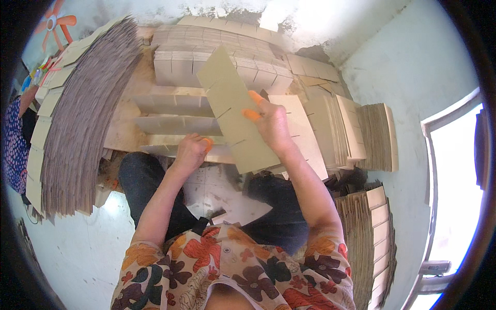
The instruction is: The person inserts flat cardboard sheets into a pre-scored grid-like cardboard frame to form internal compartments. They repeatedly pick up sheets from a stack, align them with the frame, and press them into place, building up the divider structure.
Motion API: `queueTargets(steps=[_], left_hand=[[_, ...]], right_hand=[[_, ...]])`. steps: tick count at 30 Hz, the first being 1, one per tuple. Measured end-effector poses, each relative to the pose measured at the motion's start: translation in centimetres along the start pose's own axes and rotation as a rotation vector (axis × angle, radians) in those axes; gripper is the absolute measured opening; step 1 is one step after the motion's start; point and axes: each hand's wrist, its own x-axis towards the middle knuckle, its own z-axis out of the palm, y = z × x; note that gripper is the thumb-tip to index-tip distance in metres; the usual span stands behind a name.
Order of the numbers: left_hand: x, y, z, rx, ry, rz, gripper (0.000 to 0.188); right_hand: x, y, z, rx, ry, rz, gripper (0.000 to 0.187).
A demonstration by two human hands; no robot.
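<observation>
My right hand (272, 126), with orange covers on its finger and thumb tips, grips a long slotted cardboard strip (225, 88). That strip is raised at a slant, its slots along one long edge. My left hand (192, 152), also with an orange tip cover, is closed at the nearest of several cardboard strips standing on edge across the low work surface. Behind it stand a middle upright strip (175, 125) and a farther upright strip (170, 104). Their right ends are hidden by the raised strip.
Slotted cardboard is stacked in a tall pile (93, 108) at left, rows (175, 67) at the back, and bundles (341, 129) at right. Another stack (356, 248) stands low at right. An orange fan (54, 23) and a person's patterned clothing (18, 139) show at far left.
</observation>
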Motion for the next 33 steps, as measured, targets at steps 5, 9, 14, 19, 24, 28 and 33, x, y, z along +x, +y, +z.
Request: queueTargets(steps=[5, 9, 14, 19, 24, 28, 33], left_hand=[[-0.2, -0.1, 0.0, -0.006, -0.005, -0.011, 0.003], [-0.1, -0.1, 0.2, -0.021, 0.048, 0.017, 0.003], [0.0, -0.4, 0.0, 0.01, 0.001, -0.023, 0.006], [0.7, 0.2, -0.2, 0.008, 0.013, -0.041, 0.007], [0.5, -0.4, 0.1, 0.064, -0.058, -0.061, 0.012], [0.4, -0.3, 0.1, -0.015, -0.024, -0.033, 0.016], [0.6, 0.5, -0.8, -0.038, 0.062, -0.024, 0.028]], right_hand=[[0.6, -0.8, 1.7, -0.167, -0.152, 0.086, 0.039], [1.1, -1.2, 2.4, -0.191, -0.25, 0.153, 0.044], [1.8, -0.7, 4.0, -0.155, -0.303, -0.02, 0.036], [0.7, 2.0, 8.1, -0.245, -0.45, -0.01, 0.022], [-1.9, 2.0, 9.6, -0.462, -0.579, -0.027, 0.024], [-2.4, 0.1, 4.4, -0.408, -0.125, -0.055, 0.021], [-6.3, 7.2, -5.8, -0.837, 0.151, 0.082, 0.045]])
